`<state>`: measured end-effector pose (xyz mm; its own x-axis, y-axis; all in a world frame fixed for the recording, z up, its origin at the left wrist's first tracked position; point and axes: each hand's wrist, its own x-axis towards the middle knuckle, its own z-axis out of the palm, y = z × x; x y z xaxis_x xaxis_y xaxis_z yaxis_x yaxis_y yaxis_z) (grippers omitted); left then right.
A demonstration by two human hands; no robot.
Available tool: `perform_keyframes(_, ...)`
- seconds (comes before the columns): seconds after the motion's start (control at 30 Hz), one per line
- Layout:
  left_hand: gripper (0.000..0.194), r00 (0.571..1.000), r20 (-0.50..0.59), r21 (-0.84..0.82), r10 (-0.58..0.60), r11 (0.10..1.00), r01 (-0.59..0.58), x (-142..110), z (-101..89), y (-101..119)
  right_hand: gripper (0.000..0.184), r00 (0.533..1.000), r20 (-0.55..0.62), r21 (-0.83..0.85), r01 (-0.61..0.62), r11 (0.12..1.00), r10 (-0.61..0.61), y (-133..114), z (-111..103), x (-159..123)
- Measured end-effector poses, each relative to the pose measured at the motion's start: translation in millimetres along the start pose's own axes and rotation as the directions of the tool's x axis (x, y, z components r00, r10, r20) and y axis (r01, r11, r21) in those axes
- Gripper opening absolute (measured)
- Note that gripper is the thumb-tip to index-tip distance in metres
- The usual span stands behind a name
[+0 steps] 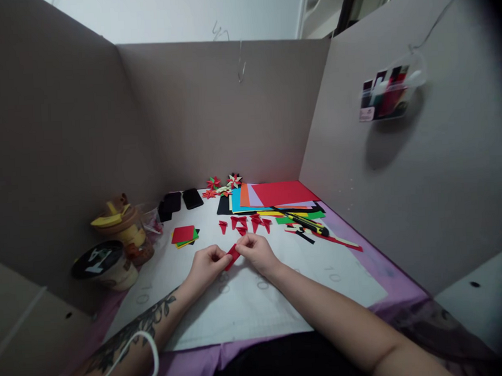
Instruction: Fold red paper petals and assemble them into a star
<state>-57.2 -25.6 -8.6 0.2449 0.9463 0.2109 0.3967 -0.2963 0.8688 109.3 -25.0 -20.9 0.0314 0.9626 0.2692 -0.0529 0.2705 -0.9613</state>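
Note:
A small folded piece of red paper (pixel 232 257) is pinched between my two hands above the white sheet (pixel 256 315). My left hand (pixel 207 266) grips its lower left part between thumb and fingers. At the upper right end, my right hand (pixel 257 251) holds it, fingers closed. Just beyond my hands lie several folded red paper pieces (pixel 241 221) with pointed ends. To the left of them rests a stack of small coloured paper squares (pixel 183 235), red on top.
Large coloured sheets (pixel 282 194) lie at the back right, with a yellow-black utility knife (pixel 308 224) and paper strips (pixel 340 240) before them. Folded paper stars (pixel 234 180) and a black phone (pixel 192 199) sit behind. Lidded tubs (pixel 107 266) stand left. Grey panels (pixel 231 111) enclose the table.

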Motion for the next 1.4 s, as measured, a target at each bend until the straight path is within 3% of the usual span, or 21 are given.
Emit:
perform_keyframes(0.4,0.025,1.0,0.026,0.004,0.002,1.0,-0.002,-0.7,-0.4,1.6,0.013,0.999,0.012,-0.01,0.041,0.999,-0.04,3.8,0.3,1.0)
perform_keyframes(0.63,0.022,0.997,-0.055,0.03,0.051,0.998,-0.049,6.1,-6.9,-1.9,0.007,0.982,0.09,-0.244,0.182,0.953,-0.164,-2.6,-3.3,0.4)
perform_keyframes(0.9,0.021,0.989,-0.128,-0.097,-0.068,0.994,0.055,11.3,-9.1,-5.5,0.014,0.989,-0.064,-0.045,0.131,0.99,-0.134,2.7,-6.2,6.6)
perform_keyframes(1.4,0.023,0.977,-0.189,-0.229,-0.102,0.972,0.057,10.6,-7.6,-7.6,0.012,0.979,-0.097,-0.098,0.168,0.981,-0.177,3.3,-5.3,3.8)
